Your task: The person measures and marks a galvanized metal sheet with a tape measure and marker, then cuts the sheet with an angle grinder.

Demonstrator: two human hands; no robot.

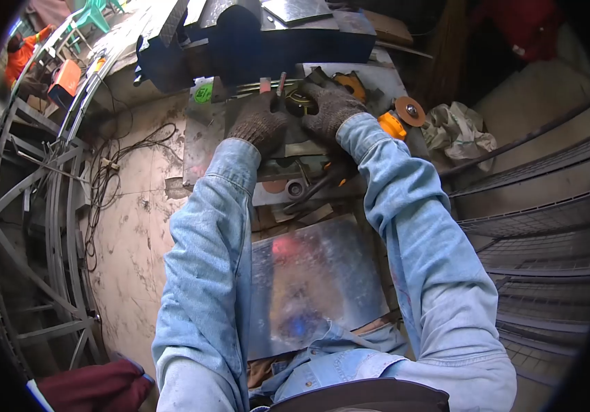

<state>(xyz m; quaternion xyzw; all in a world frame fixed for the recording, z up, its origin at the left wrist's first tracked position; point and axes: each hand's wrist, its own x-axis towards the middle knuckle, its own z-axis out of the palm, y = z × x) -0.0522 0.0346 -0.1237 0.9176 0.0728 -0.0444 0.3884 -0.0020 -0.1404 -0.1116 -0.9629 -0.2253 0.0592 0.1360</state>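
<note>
Both hands wear dark knitted gloves and reach over a cluttered metal work surface (202, 130). My left hand (260, 122) is closed, with a short reddish-tipped stick (281, 84) rising beside its fingers; what it grips is unclear. Close by on the right, my right hand (329, 108) curls its fingers next to a yellow and black round tape measure (297, 101); whether it holds the tape is hard to tell. A yellow angle grinder (392, 126) with a brown disc (410, 110) lies right of my right hand. A green round sticker (203, 93) shows left of my left hand.
A dark blue metal beam (274, 58) crosses behind the hands. A shiny metal sheet (315, 281) lies nearest my body. Wire mesh racks (535, 226) stand right, metal frames (54, 226) left. Cables (102, 178) run over the floor. A person in orange (20, 58) is far left.
</note>
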